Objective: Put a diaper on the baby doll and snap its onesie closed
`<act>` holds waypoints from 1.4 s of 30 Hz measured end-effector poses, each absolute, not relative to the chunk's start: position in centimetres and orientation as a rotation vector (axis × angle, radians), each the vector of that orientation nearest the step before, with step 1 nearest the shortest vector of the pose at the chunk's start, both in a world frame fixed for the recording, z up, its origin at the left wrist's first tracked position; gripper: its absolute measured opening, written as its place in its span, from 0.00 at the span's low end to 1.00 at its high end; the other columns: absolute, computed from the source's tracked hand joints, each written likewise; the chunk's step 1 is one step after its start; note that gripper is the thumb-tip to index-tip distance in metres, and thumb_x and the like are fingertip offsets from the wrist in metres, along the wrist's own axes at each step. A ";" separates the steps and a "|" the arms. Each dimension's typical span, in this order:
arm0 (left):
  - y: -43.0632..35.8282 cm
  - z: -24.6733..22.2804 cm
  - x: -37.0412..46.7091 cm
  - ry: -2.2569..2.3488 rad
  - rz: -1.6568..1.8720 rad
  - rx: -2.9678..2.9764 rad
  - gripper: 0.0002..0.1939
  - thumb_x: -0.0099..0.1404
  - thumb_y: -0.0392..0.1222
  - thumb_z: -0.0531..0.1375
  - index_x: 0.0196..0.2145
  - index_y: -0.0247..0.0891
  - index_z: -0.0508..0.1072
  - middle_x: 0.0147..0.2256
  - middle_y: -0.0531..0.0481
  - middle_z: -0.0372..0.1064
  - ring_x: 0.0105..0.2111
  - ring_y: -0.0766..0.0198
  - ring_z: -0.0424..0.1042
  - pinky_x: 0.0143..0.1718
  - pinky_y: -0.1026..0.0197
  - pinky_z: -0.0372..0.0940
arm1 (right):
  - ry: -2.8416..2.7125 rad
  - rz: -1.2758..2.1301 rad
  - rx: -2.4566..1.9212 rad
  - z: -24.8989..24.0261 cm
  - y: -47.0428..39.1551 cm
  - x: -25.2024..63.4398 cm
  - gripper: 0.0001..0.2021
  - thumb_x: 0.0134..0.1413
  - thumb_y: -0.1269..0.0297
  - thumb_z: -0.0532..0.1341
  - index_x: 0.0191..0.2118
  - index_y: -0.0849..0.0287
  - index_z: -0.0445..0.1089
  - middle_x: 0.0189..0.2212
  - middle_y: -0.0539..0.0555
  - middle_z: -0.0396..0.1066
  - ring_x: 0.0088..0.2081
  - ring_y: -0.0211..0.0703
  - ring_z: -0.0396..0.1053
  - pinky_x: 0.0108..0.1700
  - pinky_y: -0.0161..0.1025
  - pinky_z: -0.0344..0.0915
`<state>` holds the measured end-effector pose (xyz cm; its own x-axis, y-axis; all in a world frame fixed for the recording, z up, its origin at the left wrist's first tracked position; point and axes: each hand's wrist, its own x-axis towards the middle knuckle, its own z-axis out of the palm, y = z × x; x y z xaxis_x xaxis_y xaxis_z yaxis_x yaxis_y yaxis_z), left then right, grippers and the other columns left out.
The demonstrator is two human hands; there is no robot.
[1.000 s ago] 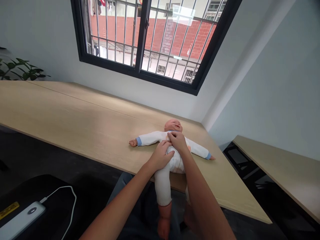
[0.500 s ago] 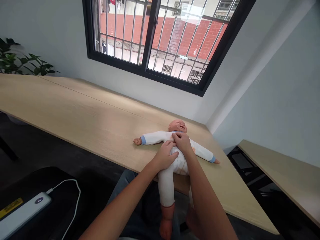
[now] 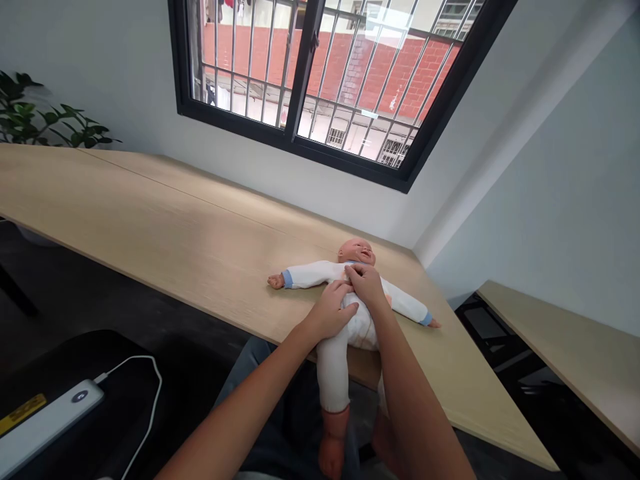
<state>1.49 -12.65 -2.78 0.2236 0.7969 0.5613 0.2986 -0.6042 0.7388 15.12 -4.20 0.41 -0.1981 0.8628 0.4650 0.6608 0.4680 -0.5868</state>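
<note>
A baby doll (image 3: pixel 356 333) in white clothes with blue cuffs lies on its back on the wooden table (image 3: pixel 210 247), arms spread. Its legs hang over the near edge towards me. My right hand (image 3: pixel 364 283) is at the upper chest below the collar, fingers bent and pinching the front of the white top (image 3: pixel 313 273). Just below, my left hand (image 3: pixel 333 310) rests on the belly, its fingers closed on the same cloth close to the right fingertips. What lies between the fingertips is hidden by my hands. My right forearm covers part of one leg.
A white power bank (image 3: pixel 55 413) with a white cable sits on a black seat (image 3: pixel 115 353) at lower left. A black-framed window (image 3: pixel 293 137) is in the wall beyond the table. Another wooden tabletop (image 3: pixel 560 333) stands at right, and a plant (image 3: pixel 65 127) at far left.
My hands and the doll hold nearly the same position. The whole view has shifted very slightly.
</note>
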 end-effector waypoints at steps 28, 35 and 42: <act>-13.1 -3.2 0.9 1.054 1.388 2.025 0.17 0.64 0.41 0.55 0.50 0.38 0.70 0.53 0.43 0.65 0.58 0.54 0.59 0.63 0.51 0.54 | -1.948 0.357 -1.354 1.0 -4.6 14.7 0.18 0.53 0.52 0.56 0.21 0.60 0.68 0.17 0.48 0.61 0.23 0.38 0.58 0.26 0.35 0.53; -13.7 -2.5 0.8 1.077 1.423 1.975 0.16 0.62 0.39 0.56 0.48 0.37 0.72 0.51 0.43 0.68 0.55 0.53 0.62 0.61 0.50 0.57 | -1.906 0.383 -1.359 1.0 -4.5 14.7 0.19 0.52 0.51 0.57 0.21 0.61 0.69 0.17 0.49 0.62 0.24 0.39 0.59 0.26 0.35 0.54; -25.5 2.4 -1.6 1.050 1.325 1.802 0.16 0.66 0.49 0.53 0.49 0.47 0.73 0.46 0.46 0.73 0.48 0.54 0.70 0.52 0.52 0.67 | -1.890 0.391 -1.307 0.5 -3.7 15.1 0.19 0.53 0.51 0.57 0.22 0.61 0.68 0.18 0.48 0.60 0.24 0.37 0.56 0.27 0.35 0.52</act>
<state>-1.56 -25.48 2.36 0.1650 0.8859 0.4336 0.2198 -0.4616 0.8594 15.12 -3.74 0.53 -0.1581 0.8896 0.4284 0.6467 0.4212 -0.6360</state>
